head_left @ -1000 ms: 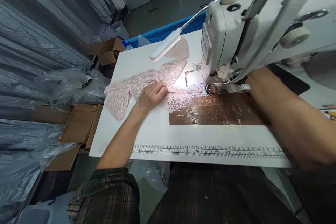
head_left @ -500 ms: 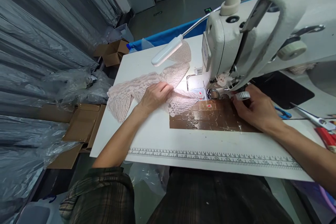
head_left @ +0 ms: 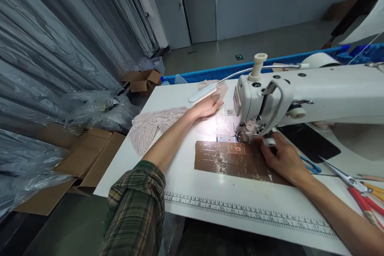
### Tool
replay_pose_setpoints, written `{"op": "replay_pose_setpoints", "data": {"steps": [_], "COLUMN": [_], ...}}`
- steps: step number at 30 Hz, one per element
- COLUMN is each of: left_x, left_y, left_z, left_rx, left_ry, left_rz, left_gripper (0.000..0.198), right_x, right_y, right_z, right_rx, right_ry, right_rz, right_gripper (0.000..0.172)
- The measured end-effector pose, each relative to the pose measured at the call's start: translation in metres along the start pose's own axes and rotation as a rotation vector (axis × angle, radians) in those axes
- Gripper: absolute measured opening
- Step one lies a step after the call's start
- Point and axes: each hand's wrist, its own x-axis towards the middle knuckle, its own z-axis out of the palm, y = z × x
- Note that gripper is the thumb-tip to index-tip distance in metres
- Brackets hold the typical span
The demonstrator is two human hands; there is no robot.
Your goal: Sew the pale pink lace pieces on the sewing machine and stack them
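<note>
Pale pink fringed lace (head_left: 168,117) lies across the left of the white sewing table, with more of it under the lamp. My left hand (head_left: 207,106) rests on the lace just past the lamp head, its fingers stretched to the right. Close to the needle of the white sewing machine (head_left: 246,96), my right hand (head_left: 282,154) is curled beside a white ridged knob (head_left: 269,142). Its fingertips are partly hidden there, so what they grip does not show. Another end of lace (head_left: 226,126) runs toward the presser foot. A pink gathered bit (head_left: 251,125) hangs at the needle area.
A slim lamp (head_left: 202,93) on a flexible neck hangs over the table. Brown tape-covered plate (head_left: 222,158) and a printed ruler (head_left: 240,213) lie in front. Scissors (head_left: 345,176) and blue-handled snips (head_left: 310,165) sit at right. Cardboard boxes (head_left: 100,148) stand left.
My left hand has moved away from me and to the right, its fingers now straightened over the lace. The view has tipped up. My right hand stays by the needle area.
</note>
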Motion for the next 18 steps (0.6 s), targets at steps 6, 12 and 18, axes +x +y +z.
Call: {"op": "replay_pose_setpoints", "data": {"steps": [6,12,18], "left_x": [-0.044,-0.111,-0.167], "left_y": [0.027,0.021,-0.027], "left_z": [0.008,-0.008,-0.034], "left_rx": [0.035,0.02,-0.175], "left_ry": [0.017,0.061,0.494], "left_rz": [0.098,0.105,-0.357], "left_gripper": [0.024,0.033,0.033], "right_x": [-0.001,-0.005,-0.007], "right_y": [0.004,0.002,0.008], "right_z": [0.002,0.004,0.003], "right_rx": [-0.019,-0.054,-0.083], "right_ry": [-0.024,-0.036,-0.082], "right_rz": [-0.055,-0.066,-0.004], "right_gripper": [0.027,0.031,0.036]}}
